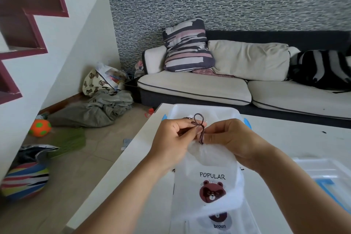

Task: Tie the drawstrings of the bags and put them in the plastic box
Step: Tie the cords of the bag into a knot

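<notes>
While both your hands pinch the drawstring (199,129) above the bag (209,167), the plastic box (205,109) sits just beyond them.

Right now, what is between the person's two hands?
In the head view, a dark drawstring with a loop runs between the left hand and right hand, above the white bag.

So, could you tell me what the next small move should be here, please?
Probably draw the two hands apart to tighten the knot: the left hand and right hand both pinch the dark drawstring, whose loop is slack above the bag.
</notes>
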`<state>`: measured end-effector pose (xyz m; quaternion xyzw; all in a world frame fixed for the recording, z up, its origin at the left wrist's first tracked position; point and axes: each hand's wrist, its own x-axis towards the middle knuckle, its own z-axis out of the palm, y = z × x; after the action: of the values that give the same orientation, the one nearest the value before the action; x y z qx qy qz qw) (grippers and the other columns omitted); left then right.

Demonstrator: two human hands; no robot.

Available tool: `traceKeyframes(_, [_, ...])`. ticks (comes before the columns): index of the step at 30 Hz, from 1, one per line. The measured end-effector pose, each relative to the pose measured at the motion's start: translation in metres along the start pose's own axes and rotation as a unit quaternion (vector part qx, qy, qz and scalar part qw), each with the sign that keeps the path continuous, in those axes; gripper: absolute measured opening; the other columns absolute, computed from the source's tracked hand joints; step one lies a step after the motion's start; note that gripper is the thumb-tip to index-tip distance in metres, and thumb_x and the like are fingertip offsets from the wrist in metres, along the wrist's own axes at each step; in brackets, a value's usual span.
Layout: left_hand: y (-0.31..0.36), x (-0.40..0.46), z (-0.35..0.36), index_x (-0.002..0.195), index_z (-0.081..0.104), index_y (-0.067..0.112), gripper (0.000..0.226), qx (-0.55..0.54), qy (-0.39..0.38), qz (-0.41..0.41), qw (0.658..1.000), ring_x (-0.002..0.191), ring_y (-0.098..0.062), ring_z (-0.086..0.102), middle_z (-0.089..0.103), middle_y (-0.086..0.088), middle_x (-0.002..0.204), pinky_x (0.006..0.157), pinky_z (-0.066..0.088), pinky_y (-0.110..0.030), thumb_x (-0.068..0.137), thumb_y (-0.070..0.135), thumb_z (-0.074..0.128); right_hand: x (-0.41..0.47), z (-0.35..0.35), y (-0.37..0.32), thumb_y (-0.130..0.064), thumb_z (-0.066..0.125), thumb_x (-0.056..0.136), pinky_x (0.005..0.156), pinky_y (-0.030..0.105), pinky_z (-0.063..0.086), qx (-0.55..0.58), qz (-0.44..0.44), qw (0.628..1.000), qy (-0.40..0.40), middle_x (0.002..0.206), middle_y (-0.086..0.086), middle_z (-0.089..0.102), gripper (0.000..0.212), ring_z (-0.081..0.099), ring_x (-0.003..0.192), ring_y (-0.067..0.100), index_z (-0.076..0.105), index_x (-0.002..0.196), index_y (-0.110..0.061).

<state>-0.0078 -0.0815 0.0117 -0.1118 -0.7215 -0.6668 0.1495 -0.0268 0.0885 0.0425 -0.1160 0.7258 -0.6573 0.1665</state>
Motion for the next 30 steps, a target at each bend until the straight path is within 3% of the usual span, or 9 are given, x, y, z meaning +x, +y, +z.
traceKeyframes(4, [0.001, -0.001, 0.002, 0.092, 0.079, 0.015, 0.020, 0.009, -0.006, 0.018, 1.000, 0.096, -0.006, 0.073, 0.078, 0.007, 0.096, 0.087, 0.053, -0.018, 0.092, 0.000, 0.066, -0.003, -0.002, -0.002, -0.005, 0.077, 0.076, 0.067, 0.021, 0.055, -0.004, 0.017, 1.000, -0.015, 0.083, 0.013, 0.077, 0.003, 0.072, 0.075, 0.017, 0.078, 0.073, -0.005])
traceKeyframes(7, [0.002, -0.001, 0.001, 0.094, 0.079, 0.012, 0.019, 0.004, -0.008, 0.021, 1.000, 0.094, -0.007, 0.073, 0.079, 0.004, 0.096, 0.085, 0.053, -0.016, 0.092, -0.001, 0.066, -0.003, -0.004, -0.003, -0.004, 0.074, 0.079, 0.072, 0.019, 0.053, -0.004, 0.010, 0.999, -0.041, 0.085, 0.011, 0.076, 0.006, 0.071, 0.079, 0.014, 0.077, 0.074, -0.006])
traceKeyframes(12, [0.004, 0.001, 0.003, 0.088, 0.079, 0.019, 0.027, -0.007, -0.018, 0.030, 0.999, 0.094, -0.012, 0.074, 0.078, -0.001, 0.096, 0.088, 0.055, -0.022, 0.091, -0.004, 0.065, -0.004, -0.004, -0.002, 0.002, 0.066, 0.084, 0.075, 0.019, 0.050, 0.005, -0.025, 0.998, -0.061, 0.080, 0.007, 0.072, 0.015, 0.067, 0.078, 0.012, 0.072, 0.072, -0.005])
traceKeyframes(17, [0.003, 0.000, 0.002, 0.090, 0.079, 0.023, 0.027, 0.011, -0.012, 0.031, 0.999, 0.094, -0.010, 0.073, 0.078, 0.004, 0.095, 0.088, 0.055, -0.021, 0.092, -0.002, 0.066, -0.002, -0.005, -0.001, 0.007, 0.077, 0.074, 0.060, 0.022, 0.052, 0.006, -0.070, 0.997, -0.019, 0.073, 0.013, 0.071, 0.011, 0.066, 0.064, 0.018, 0.066, 0.072, 0.005])
traceKeyframes(22, [-0.002, -0.001, 0.006, 0.092, 0.080, 0.021, 0.026, 0.064, 0.024, 0.062, 0.996, 0.095, -0.009, 0.073, 0.078, 0.006, 0.094, 0.092, 0.056, -0.029, 0.091, -0.002, 0.067, 0.000, -0.007, -0.002, -0.003, 0.080, 0.079, 0.062, 0.030, 0.043, -0.083, -0.097, 0.992, 0.010, 0.074, 0.024, 0.069, 0.016, 0.058, 0.065, 0.023, 0.069, 0.068, 0.000])
traceKeyframes(27, [-0.003, -0.003, 0.009, 0.097, 0.080, 0.012, 0.024, 0.108, 0.037, 0.100, 0.988, 0.096, -0.005, 0.071, 0.077, 0.007, 0.096, 0.091, 0.055, -0.022, 0.090, -0.006, 0.065, 0.000, -0.007, -0.002, 0.001, 0.079, 0.077, 0.057, 0.025, 0.038, -0.088, -0.096, 0.991, 0.028, 0.065, 0.012, 0.066, 0.020, 0.052, 0.059, 0.018, 0.066, 0.062, -0.003])
traceKeyframes(30, [0.000, -0.004, 0.011, 0.096, 0.080, 0.012, 0.026, 0.123, 0.037, 0.116, 0.985, 0.092, -0.008, 0.071, 0.076, 0.004, 0.092, 0.082, 0.056, -0.019, 0.089, -0.007, 0.064, 0.001, -0.002, -0.001, 0.005, 0.076, 0.075, 0.050, 0.021, 0.036, -0.075, -0.100, 0.991, 0.049, 0.055, 0.005, 0.058, 0.032, 0.046, 0.050, 0.012, 0.055, 0.055, -0.008])
